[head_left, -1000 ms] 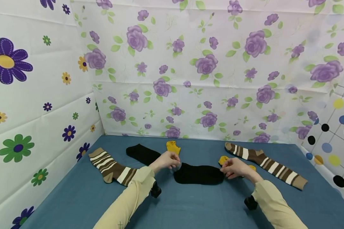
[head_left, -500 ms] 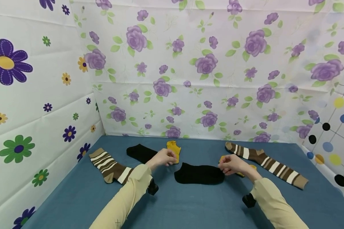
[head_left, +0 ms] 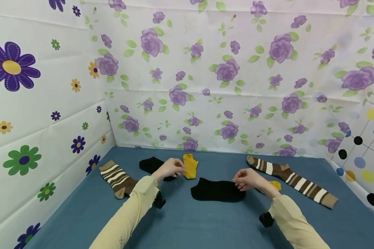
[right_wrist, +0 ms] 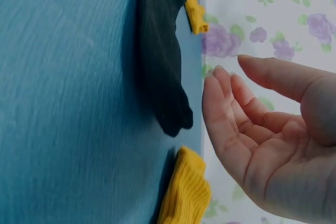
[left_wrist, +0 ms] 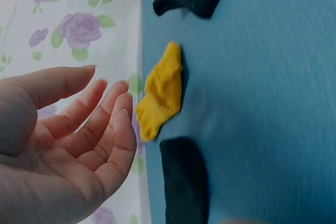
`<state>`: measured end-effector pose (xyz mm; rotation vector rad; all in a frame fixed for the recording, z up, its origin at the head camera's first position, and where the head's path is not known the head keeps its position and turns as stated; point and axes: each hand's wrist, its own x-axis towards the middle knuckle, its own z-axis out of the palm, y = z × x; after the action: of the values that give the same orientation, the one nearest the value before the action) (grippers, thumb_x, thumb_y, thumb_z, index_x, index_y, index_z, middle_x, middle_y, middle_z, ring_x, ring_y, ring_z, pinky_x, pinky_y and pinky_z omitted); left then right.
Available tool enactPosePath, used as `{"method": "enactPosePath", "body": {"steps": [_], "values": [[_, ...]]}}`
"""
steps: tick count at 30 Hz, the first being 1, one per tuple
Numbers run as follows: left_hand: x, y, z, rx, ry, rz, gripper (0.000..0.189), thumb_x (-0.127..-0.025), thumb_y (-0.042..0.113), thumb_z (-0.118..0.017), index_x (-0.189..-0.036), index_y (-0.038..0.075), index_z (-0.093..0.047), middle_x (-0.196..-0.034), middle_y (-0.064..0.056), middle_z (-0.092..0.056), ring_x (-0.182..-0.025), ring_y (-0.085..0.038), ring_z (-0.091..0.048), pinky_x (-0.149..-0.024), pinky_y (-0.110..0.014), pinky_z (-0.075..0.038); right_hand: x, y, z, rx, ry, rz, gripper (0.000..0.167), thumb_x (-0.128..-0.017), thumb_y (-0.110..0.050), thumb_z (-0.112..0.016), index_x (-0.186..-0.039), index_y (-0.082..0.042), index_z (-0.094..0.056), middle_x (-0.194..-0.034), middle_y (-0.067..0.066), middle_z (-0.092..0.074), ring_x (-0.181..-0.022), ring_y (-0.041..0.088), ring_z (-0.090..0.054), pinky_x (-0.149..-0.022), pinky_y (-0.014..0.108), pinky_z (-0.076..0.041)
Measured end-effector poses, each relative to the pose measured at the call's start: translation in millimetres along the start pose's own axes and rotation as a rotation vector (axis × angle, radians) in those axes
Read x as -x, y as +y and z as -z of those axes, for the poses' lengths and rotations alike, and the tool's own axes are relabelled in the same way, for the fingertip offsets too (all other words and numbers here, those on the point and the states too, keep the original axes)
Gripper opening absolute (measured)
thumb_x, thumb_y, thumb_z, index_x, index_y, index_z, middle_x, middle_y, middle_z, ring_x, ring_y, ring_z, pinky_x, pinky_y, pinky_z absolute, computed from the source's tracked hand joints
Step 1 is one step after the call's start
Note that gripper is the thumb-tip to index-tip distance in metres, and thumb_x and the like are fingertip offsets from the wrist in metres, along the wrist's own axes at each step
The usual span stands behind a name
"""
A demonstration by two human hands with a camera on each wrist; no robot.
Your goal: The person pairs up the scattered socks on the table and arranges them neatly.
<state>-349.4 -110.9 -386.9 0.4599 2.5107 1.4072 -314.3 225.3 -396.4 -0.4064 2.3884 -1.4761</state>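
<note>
Across the blue surface point(head_left: 202, 224), six socks are laid out before me. Middle: one black sock point(head_left: 216, 190), flat and lengthwise from left to right. My right hand point(head_left: 250, 180) is above its right end, thumb and curved fingers a narrow gap apart, holding nothing. Far left of middle: a second black sock point(head_left: 150, 164), angled, its right part hidden from the head view by my left hand point(head_left: 169, 168). That hand is likewise empty, fingers loosely bent, thumb tip just beside them.

Just right of my left hand: a small yellow sock point(head_left: 191, 167), crumpled. Behind my right hand, partly covered: a second yellow sock point(head_left: 276, 186), ribbed at its visible end in the right wrist view. Left: a striped sock point(head_left: 116, 177), brown, white and tan, partly behind my sleeve point(head_left: 134, 207). Right: its striped match point(head_left: 297, 181), stretched diagonally from far to near.

Far side: a white sheet point(head_left: 205, 121) printed with purple roses. Left side: a white sheet point(head_left: 59, 138) with daisies.
</note>
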Motion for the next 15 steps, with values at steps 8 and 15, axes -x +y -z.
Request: {"method": "enactPosePath", "body": {"steps": [8,15], "values": [[5.7,-8.2,23.9,-0.014,0.064,0.036,0.012,-0.087,0.008,-0.060,-0.093,-0.002,-0.060,-0.083,-0.013,-0.061,-0.082,-0.036,-0.057,-0.069,-0.041,-0.048,-7.8,-7,-14,-0.031,-0.005,0.046,0.026,-0.090,-0.012,-0.058,-0.098,0.013,-0.056,-0.082,0.018,-0.060,-0.070,0.026,-0.060,-0.065,0.039,-0.051],[12.4,-17.9,42.1,-0.018,0.121,0.062,0.013,-0.088,0.007,-0.058,-0.096,-0.003,-0.058,-0.083,-0.012,-0.060,-0.085,-0.036,-0.056,-0.072,-0.044,-0.047,-14.9,-16,-24,-0.022,0.020,0.054,0.025,-0.090,-0.012,-0.057,-0.100,0.011,-0.058,-0.083,0.017,-0.062,-0.073,0.027,-0.061,-0.066,0.038,-0.051]]}}
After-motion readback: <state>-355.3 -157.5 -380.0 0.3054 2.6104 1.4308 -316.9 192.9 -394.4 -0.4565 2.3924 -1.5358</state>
